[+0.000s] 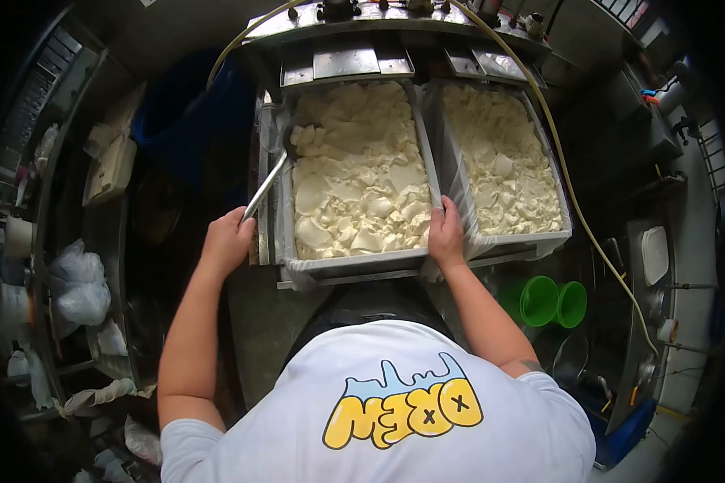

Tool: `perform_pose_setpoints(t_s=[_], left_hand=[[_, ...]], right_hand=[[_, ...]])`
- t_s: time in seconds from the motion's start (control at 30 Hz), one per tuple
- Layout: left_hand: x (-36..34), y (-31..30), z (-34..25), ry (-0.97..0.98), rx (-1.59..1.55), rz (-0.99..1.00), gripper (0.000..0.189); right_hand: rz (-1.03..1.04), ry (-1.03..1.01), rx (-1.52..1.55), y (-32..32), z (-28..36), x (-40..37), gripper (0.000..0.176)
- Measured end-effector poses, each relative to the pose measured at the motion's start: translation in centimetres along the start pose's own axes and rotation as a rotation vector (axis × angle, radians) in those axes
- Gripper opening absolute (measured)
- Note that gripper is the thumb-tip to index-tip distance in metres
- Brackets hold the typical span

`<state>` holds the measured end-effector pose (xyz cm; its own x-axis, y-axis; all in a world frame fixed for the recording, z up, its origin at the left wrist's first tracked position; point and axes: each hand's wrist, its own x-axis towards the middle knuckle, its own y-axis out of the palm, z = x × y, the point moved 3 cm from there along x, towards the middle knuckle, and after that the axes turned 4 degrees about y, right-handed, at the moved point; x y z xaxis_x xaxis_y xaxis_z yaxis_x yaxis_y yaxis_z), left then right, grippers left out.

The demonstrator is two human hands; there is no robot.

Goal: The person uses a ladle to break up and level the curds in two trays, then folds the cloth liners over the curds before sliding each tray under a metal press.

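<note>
My left hand [229, 240] is closed around the lower end of a long metal handle [266, 185]. That handle slants up to the left side of the left tray [354, 264], and I cannot make out the tool's head. Broken, pale curd [362, 177] in soft lumps fills this tray, smoother at the far end. A thin cloth lines the rim and hangs over the corners. At the near right corner, my right hand [445, 233] grips the tray's rim and the cloth there. Just to its right stands a second cloth-lined tray [524, 237], holding more curd [503, 161].
A metal press frame [395, 32] with flat plates spans the far side. A yellowish hose [568, 161] loops down the right. Green buckets [538, 301] stand at lower right, a blue barrel [157, 121] at far left. Shelves with plastic bags [80, 286] line the left.
</note>
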<state>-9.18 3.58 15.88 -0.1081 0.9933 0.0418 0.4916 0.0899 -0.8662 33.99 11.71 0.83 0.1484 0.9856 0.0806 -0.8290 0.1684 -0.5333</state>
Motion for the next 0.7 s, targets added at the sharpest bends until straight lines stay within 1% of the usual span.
perform_pose_setpoints(t_s=[0.03,0.1,0.13,0.17,0.23,0.27,0.3,0.33,0.5,0.57,0.63,0.7], left_hand=[[-0.7,-1.4,-0.7,-0.047,-0.023,0.103,0.028],[-2.1,-3.1,-0.4,-0.054,-0.032,0.083,0.031],[-2.8,-3.8,-1.1,-0.11,0.0,0.149,0.03],[-3.5,-4.9,-1.4,-0.121,0.0,0.159,0.03],[-4.9,-6.3,-1.7,-0.108,-0.01,0.243,0.028],[-5.8,-6.6,-1.7,-0.069,-0.019,0.24,0.027],[-6.6,-6.9,-2.1,-0.088,0.006,0.321,0.026],[-7.3,-7.5,-2.5,-0.097,0.013,0.341,0.024],[-9.4,-8.7,-4.1,-0.085,0.032,0.383,0.021],[-9.9,-8.8,-4.2,-0.144,-0.025,0.378,0.02],[-10.4,-8.9,-5.1,-0.212,-0.044,0.432,0.022],[-11.7,-8.0,-5.0,-0.264,-0.119,0.383,0.023]], right_hand=[[0.009,0.005,-0.005,0.0,-0.3,-0.1,0.047],[-0.012,-0.038,-0.003,0.2,-0.5,0.1,0.047],[-0.004,-0.029,-0.003,0.4,-0.6,0.1,0.047],[0.0,-0.014,0.0,0.4,-0.7,0.1,0.047],[0.019,0.0,0.002,0.4,-0.5,0.5,0.047],[0.014,-0.002,0.001,0.4,-0.5,0.5,0.047],[0.009,0.001,-0.003,0.3,-0.6,0.2,0.048],[0.004,-0.02,-0.002,0.3,-0.7,0.2,0.048],[0.021,0.016,0.026,0.3,-0.5,0.0,0.049],[0.01,0.018,0.012,0.2,-0.5,0.1,0.049],[0.008,0.01,-0.001,0.0,-0.4,0.1,0.049],[0.006,-0.001,-0.01,0.0,-0.1,0.2,0.049]])
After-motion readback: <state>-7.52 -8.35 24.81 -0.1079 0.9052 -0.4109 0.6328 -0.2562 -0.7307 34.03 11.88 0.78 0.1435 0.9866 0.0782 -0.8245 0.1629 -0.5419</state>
